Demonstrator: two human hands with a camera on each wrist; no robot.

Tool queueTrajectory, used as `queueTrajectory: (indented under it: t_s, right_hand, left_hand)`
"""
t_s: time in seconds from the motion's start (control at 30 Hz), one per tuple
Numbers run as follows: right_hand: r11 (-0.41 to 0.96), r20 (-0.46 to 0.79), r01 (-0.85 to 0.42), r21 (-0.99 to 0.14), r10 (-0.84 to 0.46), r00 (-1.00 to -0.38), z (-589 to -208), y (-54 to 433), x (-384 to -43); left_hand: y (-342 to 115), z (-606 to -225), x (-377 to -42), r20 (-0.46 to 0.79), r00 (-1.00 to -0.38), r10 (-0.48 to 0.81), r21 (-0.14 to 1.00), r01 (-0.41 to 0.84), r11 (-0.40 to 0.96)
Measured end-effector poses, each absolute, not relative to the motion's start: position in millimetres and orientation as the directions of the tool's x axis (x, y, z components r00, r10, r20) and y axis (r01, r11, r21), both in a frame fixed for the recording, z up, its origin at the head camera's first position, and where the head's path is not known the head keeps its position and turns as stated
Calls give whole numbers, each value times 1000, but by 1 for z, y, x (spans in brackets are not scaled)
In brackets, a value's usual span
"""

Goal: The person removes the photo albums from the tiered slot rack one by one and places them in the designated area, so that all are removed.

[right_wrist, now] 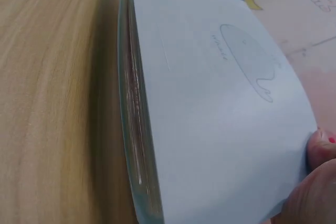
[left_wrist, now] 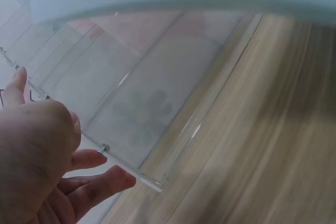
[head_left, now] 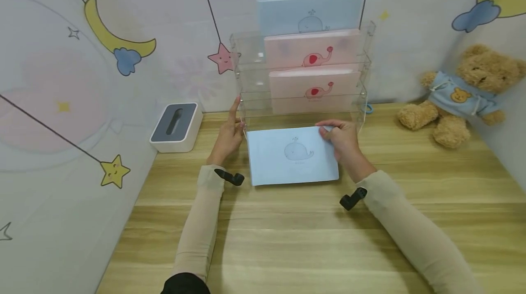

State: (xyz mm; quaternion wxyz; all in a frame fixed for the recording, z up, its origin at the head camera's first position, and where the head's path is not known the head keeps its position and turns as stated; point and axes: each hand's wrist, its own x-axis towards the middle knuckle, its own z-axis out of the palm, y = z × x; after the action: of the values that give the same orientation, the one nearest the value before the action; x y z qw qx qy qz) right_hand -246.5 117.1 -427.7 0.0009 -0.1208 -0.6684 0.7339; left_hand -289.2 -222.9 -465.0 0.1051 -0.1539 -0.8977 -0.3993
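One whale book is pinched by the right hand; at nine o'clock, the left hand, fingers apart, touches a clear rack.

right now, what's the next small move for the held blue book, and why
Probably ease the blue book toward the clear rack: the right hand pinches that book in front of the rack, while the left hand touches the rack's side.

The left sleeve and right sleeve are long, plain, cream-beige cloth, lightly creased, with a small angular black wrist camera at each cuff
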Motion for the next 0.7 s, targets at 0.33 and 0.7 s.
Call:
queueTrajectory:
  t_s: [0.33, 0.7]
  right_hand:
    - [-57, -244, 238, -970, 163, -956, -445, 106, -260]
    - [66, -173, 180, -982, 90, -981, -461, 107, -268]
  left_hand:
    - [-224, -466, -288, 293, -938, 188, 681, 342, 648]
    - [-223, -463, -287, 274, -942, 193, 692, 332, 641]
